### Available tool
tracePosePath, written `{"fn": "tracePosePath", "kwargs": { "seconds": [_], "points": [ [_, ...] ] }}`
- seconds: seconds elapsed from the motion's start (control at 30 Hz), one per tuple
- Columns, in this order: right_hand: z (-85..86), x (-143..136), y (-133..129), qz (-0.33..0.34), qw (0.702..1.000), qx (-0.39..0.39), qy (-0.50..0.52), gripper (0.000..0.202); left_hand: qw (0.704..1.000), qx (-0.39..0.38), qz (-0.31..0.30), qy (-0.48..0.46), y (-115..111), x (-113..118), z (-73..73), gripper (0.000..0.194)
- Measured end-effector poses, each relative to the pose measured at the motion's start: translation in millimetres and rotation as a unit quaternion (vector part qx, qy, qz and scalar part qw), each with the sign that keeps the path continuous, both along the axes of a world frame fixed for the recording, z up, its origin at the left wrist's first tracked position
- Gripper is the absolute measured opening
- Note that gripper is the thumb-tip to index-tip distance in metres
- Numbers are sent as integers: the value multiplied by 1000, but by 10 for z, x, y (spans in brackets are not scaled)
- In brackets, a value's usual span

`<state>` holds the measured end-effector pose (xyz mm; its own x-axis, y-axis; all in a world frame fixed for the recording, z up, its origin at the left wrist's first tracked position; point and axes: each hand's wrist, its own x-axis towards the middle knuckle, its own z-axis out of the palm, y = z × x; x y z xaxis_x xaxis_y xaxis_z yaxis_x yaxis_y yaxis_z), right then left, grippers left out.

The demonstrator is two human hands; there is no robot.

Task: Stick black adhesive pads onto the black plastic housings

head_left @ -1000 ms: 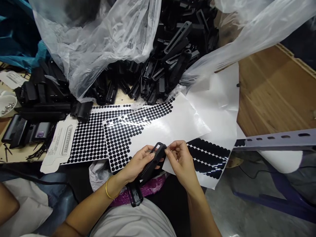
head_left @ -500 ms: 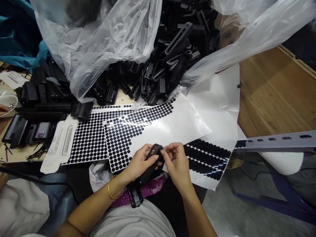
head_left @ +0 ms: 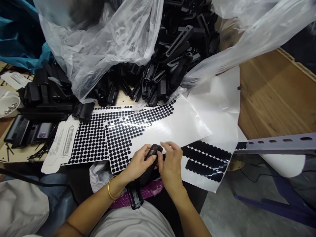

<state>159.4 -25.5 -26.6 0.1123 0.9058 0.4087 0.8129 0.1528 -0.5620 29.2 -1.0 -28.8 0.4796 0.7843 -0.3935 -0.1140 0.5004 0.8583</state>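
Note:
A long black plastic housing [head_left: 147, 175] with a slotted frame at its upper end is held tilted above my lap. My left hand [head_left: 141, 162] is closed round its side, thumb lying on top. At the upper end my right hand [head_left: 171, 162] bends over the housing, thumb and fingertips on either side of it; any small piece between them is too small to make out. Under and beyond my hands lies a white sheet of round black stickers [head_left: 120, 141], partly peeled. Another black plastic part [head_left: 135, 197] rests on my lap.
Black plastic parts [head_left: 150, 79] are heaped at the back beneath clear plastic bags [head_left: 118, 36]. Left lie a cardboard cutout [head_left: 58, 148] and a white bowl of small metal pieces [head_left: 10, 107]. A slotted metal bar [head_left: 278, 141] juts in at right. Someone sits at left.
My right hand has shifted slightly left and down, its thumb and index finger now parted round the housing's end. My left hand keeps its hold. A co-worker's fingers have left the bowl.

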Motion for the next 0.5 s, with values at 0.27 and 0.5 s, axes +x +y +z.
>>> {"fn": "tracePosePath", "kwargs": {
  "seconds": [0.27,0.5],
  "points": [
    [65,330,42,-55,984,-63,156,19,993,24,-111,15,63,-192,187,25],
    [95,213,-33,32,983,-71,165,4,870,279,145,380,1067,-531,232,41]
  ]
}}
